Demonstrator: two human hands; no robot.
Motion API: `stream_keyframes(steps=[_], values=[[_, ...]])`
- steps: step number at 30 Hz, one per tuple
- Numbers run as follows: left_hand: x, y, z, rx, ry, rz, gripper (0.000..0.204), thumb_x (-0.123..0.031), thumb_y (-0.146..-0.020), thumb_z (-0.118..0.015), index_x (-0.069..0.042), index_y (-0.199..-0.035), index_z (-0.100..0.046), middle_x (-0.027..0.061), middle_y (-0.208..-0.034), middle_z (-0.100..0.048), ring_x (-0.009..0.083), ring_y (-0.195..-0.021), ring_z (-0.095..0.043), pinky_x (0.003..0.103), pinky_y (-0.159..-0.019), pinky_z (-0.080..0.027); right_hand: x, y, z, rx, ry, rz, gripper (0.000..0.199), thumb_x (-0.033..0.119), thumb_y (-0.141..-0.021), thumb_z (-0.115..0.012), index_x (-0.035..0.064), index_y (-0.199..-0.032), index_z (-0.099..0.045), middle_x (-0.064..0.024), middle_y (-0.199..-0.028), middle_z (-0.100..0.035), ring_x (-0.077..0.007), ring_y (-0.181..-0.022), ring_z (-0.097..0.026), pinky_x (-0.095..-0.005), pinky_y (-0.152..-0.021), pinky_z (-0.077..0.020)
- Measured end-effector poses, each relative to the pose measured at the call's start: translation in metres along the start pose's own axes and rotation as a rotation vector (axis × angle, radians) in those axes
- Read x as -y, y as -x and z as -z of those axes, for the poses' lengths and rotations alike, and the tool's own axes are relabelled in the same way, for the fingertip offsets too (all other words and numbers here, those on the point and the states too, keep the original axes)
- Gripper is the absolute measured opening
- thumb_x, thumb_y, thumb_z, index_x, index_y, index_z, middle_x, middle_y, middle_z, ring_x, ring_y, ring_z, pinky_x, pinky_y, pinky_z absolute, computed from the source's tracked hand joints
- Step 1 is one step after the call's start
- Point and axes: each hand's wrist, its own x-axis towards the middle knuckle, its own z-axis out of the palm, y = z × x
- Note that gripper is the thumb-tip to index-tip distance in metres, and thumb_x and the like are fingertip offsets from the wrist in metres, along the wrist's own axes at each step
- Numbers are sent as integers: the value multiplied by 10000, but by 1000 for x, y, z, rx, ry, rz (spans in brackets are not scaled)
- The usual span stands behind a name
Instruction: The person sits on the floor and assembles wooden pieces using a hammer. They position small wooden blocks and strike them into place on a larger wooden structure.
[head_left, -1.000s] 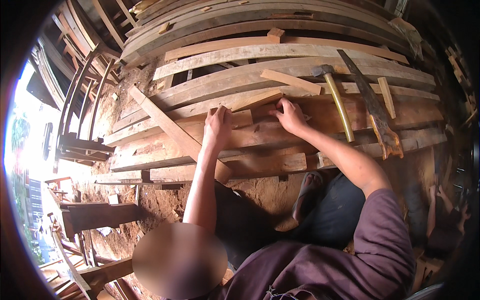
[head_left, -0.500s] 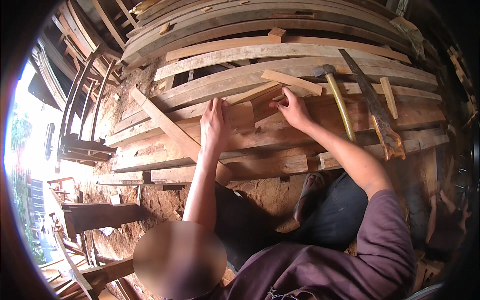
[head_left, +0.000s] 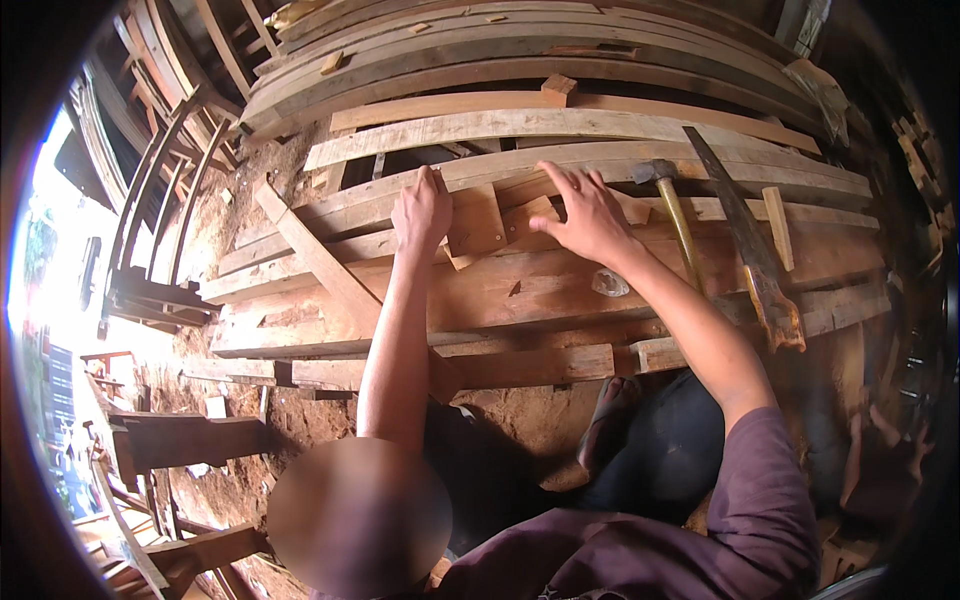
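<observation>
Just beside right hand, grip wide: hammer, then saw; left hand, grip on wood piece

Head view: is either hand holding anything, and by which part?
The left hand grips a wooden piece by its left end; the right hand is spread, with no hold visible.

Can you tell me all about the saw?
The saw has a long, dark, metal-looking blade, narrow at its tip and wider near the handle. The handle is worn-looking, orange-brown and curvy; I can't tell its material. It lies slantwise across the wooden boards, tip at the far end, between the hammer on its left and a wooden strip on its right. Nobody is holding it.
</observation>
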Motion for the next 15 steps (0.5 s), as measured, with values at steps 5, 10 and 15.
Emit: stream_keyframes(steps=[5, 10, 15], values=[[12, 3, 1, 24, 91, -82, 323, -337, -1148, -478, -63, -1117, -646, 311, -902, -751, 552, -904, -729, 639, -800, -574, 0, 1, -16, -15, 128, 360, 1006, 527, -871, -881, 306, -1717, -383, -104, -1794, -267, -370, -1644, -256, -585, -1331, -252], [13, 8, 0, 42, 32, 8, 342, -329, -1139, -489, -50, -1121, -686, 317, -930, -757, 547, -933, -737, 633, -836, -579, -9, -12, -40, 75, 221, 358, 873, 447, -964, -809, 196, -1702, -416, -107, -1801, -304, -329, -1673, -251, -554, -1348, -226], [19, 3, 1, -1, 45, 65, 375, -339, -1129, -500, -28, -1095, -707, 329, -959, -755, 552, -949, -730, 637, -843, -574, -15, -15, -45, 47, 167, 370, 782, 349, -972, -799, 190, -1661, -466, -96, -1780, -342, -323, -1660, -280, -560, -1336, -244]])
